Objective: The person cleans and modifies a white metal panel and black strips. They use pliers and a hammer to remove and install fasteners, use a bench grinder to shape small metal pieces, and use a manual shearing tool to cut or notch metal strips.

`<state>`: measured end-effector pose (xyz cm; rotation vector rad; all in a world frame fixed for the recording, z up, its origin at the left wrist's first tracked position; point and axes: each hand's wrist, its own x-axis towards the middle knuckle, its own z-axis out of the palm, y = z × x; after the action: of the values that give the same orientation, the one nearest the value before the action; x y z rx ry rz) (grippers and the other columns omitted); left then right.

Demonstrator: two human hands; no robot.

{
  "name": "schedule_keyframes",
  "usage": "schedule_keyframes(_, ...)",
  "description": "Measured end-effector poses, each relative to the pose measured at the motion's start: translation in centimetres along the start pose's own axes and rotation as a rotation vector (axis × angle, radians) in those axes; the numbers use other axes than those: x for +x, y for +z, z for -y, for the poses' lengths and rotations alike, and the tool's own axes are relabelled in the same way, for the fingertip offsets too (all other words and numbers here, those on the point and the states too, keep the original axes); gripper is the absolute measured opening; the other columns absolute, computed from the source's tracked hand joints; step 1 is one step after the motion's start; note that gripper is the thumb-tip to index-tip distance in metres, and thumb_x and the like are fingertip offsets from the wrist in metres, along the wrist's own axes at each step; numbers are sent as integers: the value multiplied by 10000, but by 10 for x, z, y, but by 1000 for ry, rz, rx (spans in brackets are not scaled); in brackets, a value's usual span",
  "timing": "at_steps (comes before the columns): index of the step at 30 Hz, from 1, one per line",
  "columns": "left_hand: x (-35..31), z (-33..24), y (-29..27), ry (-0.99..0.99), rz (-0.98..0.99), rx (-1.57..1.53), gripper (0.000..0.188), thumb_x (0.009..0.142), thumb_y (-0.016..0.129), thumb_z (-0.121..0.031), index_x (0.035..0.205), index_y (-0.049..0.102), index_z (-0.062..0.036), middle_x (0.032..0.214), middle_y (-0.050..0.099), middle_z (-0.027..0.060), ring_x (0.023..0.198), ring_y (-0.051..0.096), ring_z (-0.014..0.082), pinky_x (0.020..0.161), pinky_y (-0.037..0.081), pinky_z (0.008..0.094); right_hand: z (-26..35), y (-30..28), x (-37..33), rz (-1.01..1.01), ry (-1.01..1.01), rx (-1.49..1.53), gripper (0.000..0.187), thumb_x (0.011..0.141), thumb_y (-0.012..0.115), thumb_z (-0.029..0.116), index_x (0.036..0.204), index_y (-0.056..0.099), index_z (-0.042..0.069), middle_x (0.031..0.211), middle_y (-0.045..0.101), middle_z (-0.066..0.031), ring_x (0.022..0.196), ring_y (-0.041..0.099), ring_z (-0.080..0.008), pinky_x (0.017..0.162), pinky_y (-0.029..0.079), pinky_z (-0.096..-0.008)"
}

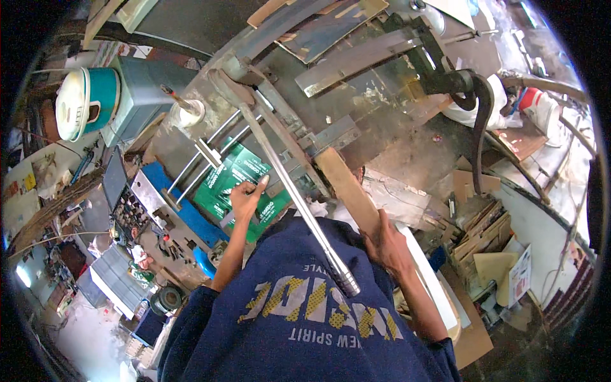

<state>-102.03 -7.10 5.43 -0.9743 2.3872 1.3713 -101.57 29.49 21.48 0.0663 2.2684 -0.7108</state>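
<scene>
My right hand (388, 247) is closed around the near end of a long wooden block (347, 190), whose far end meets the metal vise-like fixture (337, 132) on the bench. My left hand (247, 198) hovers over or rests on a green printed plastic sheet (229, 178), fingers loosely bent and apart; whether it touches the sheet is unclear. Between my hands a long chrome lever bar (293, 197) slants from the fixture toward my chest, untouched by either hand. Two thin metal rods (219, 141) with a crosspiece lie beyond my left hand.
A heavy dark clamp (445, 79) with a curved handle stands at the far right. A white pot with a brush (189, 113) is at the far left, near a teal and white cooler (89, 104). Wood offcuts (487, 239) pile up at the right; hand tools (168, 245) lie at the left.
</scene>
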Motion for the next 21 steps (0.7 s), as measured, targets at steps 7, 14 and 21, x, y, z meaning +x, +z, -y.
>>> schedule_keyframes(7,7,-14,-5,21,43,-8,484,770,831,-344,527,568,-17,494,480,-44,483,368,36,465,266,244,-2,16,-1,-57,-18,-49,728,882,659,257,1426,245,6,1062,617,-347,834,641,-509,704,538,-539)
schedule_keyframes(14,-3,-24,-11,141,-101,143,413,777,827,-252,566,572,-6,515,532,-12,500,435,52,495,355,247,34,8,58,-230,-84,240,630,905,642,366,1307,352,-23,1051,623,-355,861,642,-516,729,525,-546)
schedule_keyframes(21,-11,-14,2,229,-182,68,418,729,859,-300,619,583,-5,547,536,13,535,456,86,522,379,276,-65,27,142,-591,56,373,737,909,649,384,1368,321,-90,1051,612,-378,944,629,-514,798,511,-501)
